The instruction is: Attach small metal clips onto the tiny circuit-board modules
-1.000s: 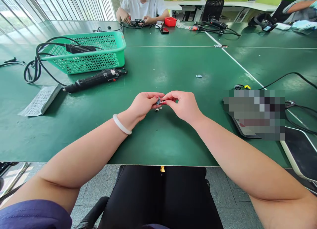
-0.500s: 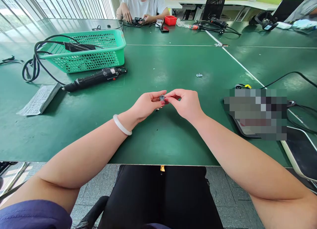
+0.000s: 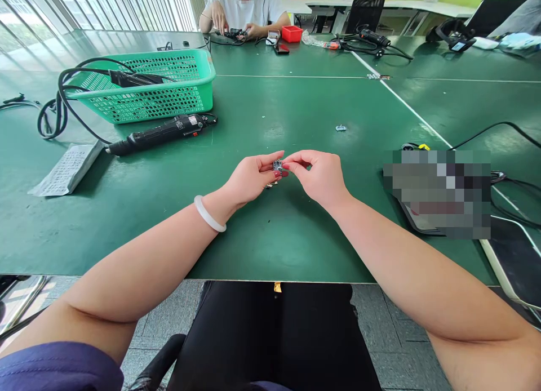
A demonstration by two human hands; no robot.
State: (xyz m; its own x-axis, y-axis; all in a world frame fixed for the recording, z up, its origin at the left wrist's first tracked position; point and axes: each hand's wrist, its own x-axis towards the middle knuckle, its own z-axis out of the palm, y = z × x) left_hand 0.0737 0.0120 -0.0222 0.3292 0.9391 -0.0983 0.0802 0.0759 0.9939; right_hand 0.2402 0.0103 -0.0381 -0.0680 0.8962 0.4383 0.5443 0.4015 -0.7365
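Note:
My left hand (image 3: 251, 177) and my right hand (image 3: 319, 174) meet just above the green table (image 3: 262, 239), fingertips pinched from both sides on a tiny dark and silver part (image 3: 277, 165). A white bangle (image 3: 209, 213) circles my left wrist. Another small metal piece (image 3: 269, 185) lies on the table under my left fingers. A small grey part (image 3: 340, 128) rests alone farther back.
A black electric screwdriver (image 3: 158, 134) lies left of centre, its cable running to a green basket (image 3: 147, 87). A paper sheet (image 3: 67, 168) is at far left. A blurred object (image 3: 437, 194) and cables sit to the right. A person (image 3: 243, 10) works at the far end beside a red box (image 3: 291, 35).
Both hands lifted slightly off the table and turned the small part up between the fingertips. One small piece stayed on the table under them.

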